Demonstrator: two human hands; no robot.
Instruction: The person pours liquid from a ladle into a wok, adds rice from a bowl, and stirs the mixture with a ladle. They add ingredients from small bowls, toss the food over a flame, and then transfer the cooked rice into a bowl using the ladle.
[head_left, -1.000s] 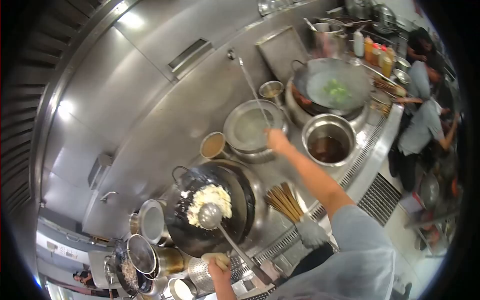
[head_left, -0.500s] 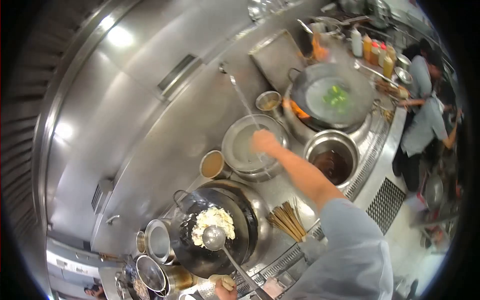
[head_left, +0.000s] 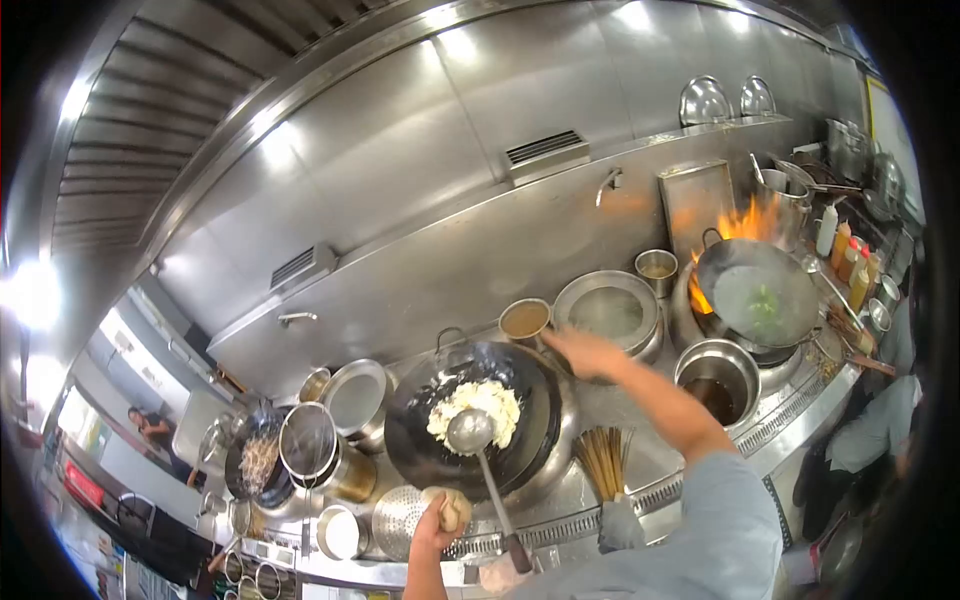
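Along the left of a curved stainless-steel range (head_left: 615, 410), a small dark wok (head_left: 236, 474) holds shredded brown food (head_left: 260, 462). My left hand (head_left: 434, 528) is curled around a bunched beige cloth (head_left: 458, 508). Beside it, pale, fluffy food (head_left: 512, 412) lies in a large black wok (head_left: 408, 442); I judge I'm cooking it. Moving the untouched steel ladle (head_left: 468, 432) calls for a free grip. My blurred right hand (head_left: 582, 353), loosely open, seemingly holding nothing, hovers near a steel pot of brown liquid (head_left: 525, 319). Rightward, orange flames (head_left: 748, 224) lick a second wok (head_left: 716, 282), before a metal wall (head_left: 450, 270).
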